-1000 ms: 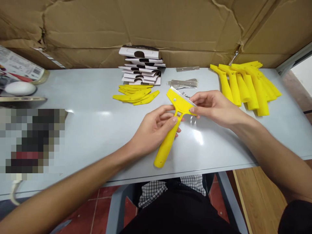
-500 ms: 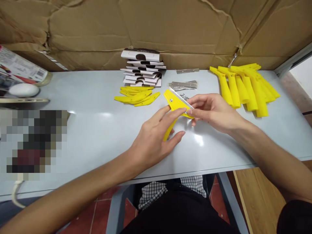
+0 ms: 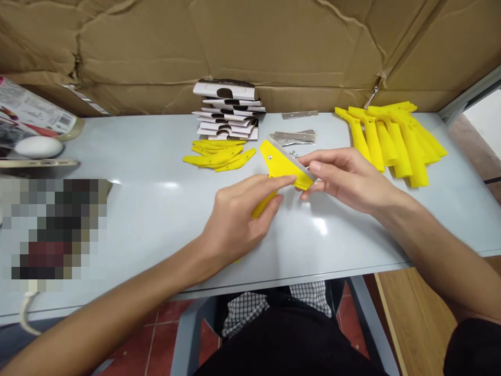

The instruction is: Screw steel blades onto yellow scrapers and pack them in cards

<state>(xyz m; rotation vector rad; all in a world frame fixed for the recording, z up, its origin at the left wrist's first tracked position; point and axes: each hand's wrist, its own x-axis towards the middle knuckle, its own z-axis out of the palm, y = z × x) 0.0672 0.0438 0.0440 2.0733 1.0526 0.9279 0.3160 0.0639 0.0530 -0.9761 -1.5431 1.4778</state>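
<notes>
A yellow scraper (image 3: 284, 164) with a metal blade along its upper edge is held above the middle of the table, one screw showing near its upper left end. My left hand (image 3: 242, 209) is wrapped round its handle, the index finger stretched along the head. My right hand (image 3: 340, 175) grips the lower right end of the head near the blade, the thumb on top. Small screws (image 3: 293, 154) lie just behind the scraper. Flat metal blades (image 3: 295, 137) rest farther back, and curved yellow pieces (image 3: 219, 155) lie to the left.
Folded white cartons (image 3: 229, 112) are stacked at the back. Several yellow handles (image 3: 391, 138) lie at the right. A labelled bottle (image 3: 43, 109), a white rounded object (image 3: 38, 147) and a blurred-out object with a cable (image 3: 25, 308) are at the left. Cardboard (image 3: 219, 42) stands behind.
The scraper has turned slightly, and more of its handle lies under my left hand, which has moved left and closed in. My right thumb has shifted off the lower screw area towards the blade.
</notes>
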